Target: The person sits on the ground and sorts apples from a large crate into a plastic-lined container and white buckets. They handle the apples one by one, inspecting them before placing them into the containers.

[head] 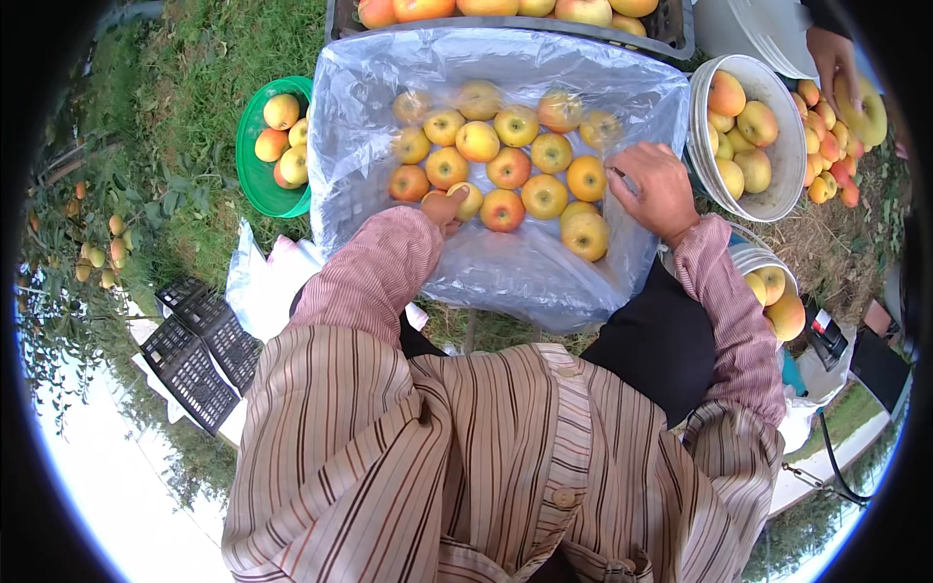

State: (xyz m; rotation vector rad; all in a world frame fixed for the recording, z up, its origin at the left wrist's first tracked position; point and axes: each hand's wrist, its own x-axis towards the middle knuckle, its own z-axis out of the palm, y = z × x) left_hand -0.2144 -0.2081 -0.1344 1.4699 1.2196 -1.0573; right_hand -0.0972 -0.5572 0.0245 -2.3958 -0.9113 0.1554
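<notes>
A crate lined with a clear plastic bag (503,280) lies before me, with rows of yellow-red apples (508,168) in it; the bag's film covers some of them. My left hand (442,210) is at the near left of the rows, its fingers around a yellow apple (466,202) among the others. Over the right side of the bag, my right hand (651,188) is raised with curled fingers; whether it pinches the film or something small cannot be told. Two apples (584,236) lie below and left of it.
Left stands a green basin (251,182) of apples; right, white buckets (791,157) (758,256) hold more. A black crate of apples (510,26) is beyond the bag. Another person's hand (832,62) is over an apple pile (827,146) at the upper right. Black crates (193,364) stand at left.
</notes>
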